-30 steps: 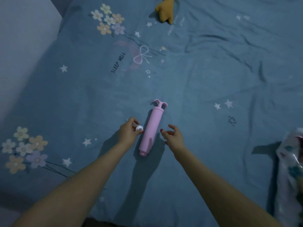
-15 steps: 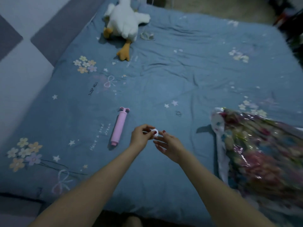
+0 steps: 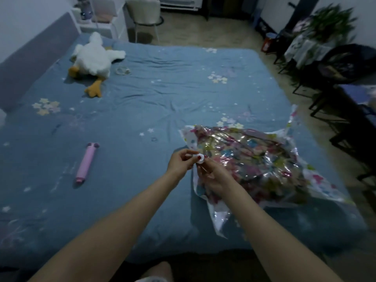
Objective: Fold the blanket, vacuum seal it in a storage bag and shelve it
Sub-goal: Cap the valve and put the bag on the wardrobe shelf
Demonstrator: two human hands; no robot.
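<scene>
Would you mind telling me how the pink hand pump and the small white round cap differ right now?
The pink cylindrical hand pump lies untouched on the blue bedsheet, while the small white round cap is pinched between the left hand and right hand above the bed. The pump is long and slim; the cap is short, round and far smaller. The pump sits left of both hands; the cap is at the edge of the floral vacuum storage bag.

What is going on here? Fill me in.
A person stands at a bed and pinches a small white cap between the left hand and the right hand, just above the near corner of a storage bag that holds the folded floral blanket. The pink hand pump lies untouched on the sheet to the left.
</scene>
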